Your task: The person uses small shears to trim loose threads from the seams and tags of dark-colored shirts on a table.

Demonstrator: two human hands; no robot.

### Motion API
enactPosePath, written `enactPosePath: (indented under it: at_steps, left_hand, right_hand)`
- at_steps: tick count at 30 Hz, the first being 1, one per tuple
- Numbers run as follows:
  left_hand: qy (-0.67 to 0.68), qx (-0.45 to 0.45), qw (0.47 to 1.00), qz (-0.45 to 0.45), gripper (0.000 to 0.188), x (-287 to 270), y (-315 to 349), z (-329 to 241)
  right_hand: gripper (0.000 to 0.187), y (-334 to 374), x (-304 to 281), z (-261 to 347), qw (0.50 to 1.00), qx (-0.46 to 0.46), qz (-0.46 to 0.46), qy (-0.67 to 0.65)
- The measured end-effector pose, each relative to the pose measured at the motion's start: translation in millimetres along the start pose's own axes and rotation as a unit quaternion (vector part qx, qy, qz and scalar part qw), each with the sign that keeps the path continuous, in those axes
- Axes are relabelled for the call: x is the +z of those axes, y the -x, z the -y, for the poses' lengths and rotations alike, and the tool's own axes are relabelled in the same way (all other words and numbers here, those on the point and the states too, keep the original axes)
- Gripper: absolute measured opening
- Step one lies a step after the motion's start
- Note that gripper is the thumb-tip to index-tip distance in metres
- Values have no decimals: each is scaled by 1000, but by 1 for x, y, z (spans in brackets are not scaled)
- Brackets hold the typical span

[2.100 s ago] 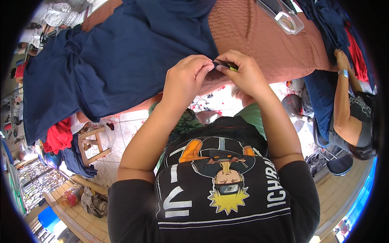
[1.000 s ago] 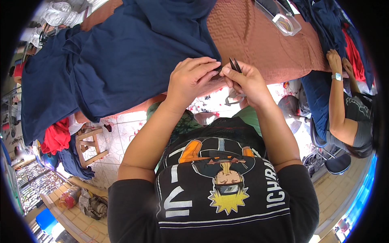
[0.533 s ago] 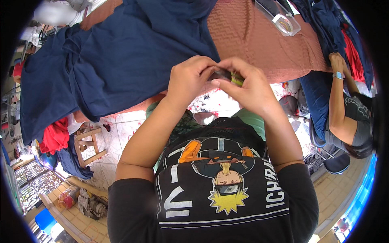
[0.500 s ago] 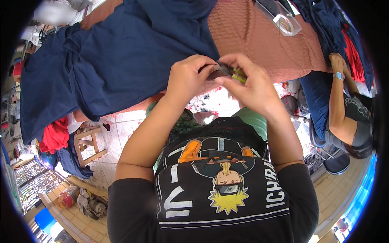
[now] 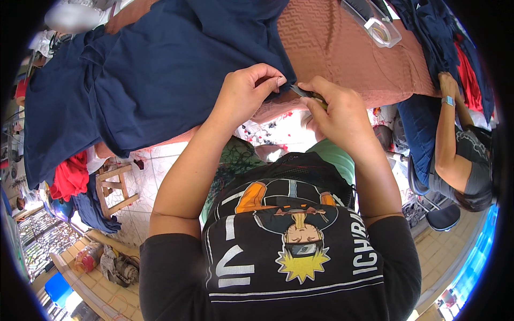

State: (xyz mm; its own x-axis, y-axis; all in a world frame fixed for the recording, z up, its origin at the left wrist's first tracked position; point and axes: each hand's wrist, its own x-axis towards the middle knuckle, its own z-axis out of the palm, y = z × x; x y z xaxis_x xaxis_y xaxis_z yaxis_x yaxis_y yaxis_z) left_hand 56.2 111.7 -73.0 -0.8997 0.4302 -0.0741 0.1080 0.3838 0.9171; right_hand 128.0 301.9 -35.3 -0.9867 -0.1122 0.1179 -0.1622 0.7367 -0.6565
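A large piece of navy blue cloth [image 5: 155, 69] is spread across the table and hangs over its near edge. My left hand [image 5: 247, 92] is closed, thumb and forefinger pinching at the cloth's near right corner; any thread there is too small to make out. Small thread snips [image 5: 300, 91] sit in my right hand [image 5: 338, 109], their metal blades pointing left at that corner. Most of the snips' handle is hidden by my fingers.
A brown patterned cover [image 5: 332, 48] lies over the table. On it at the far right stands a clear plastic box [image 5: 381, 33]. To the right, a seated co-worker [image 5: 455, 139] handles dark cloth. Red cloth [image 5: 69, 176] and a wooden stool [image 5: 115, 187] are at the left.
My hands have drawn slightly apart, and the snips, blurred before, now point at the cloth's corner. The cloth has shifted slightly.
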Motion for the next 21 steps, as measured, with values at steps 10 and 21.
enactPosePath:
  at_steps: [10,21]
  left_hand:
    - [-37,14,999,-21,14,6,6,-11]
    - [-196,325,919,109,14,-41,24,-37]
  right_hand:
    - [14,-4,3,7,996,-19,6,92]
    - [17,-2,-3,0,995,-25,-51,81]
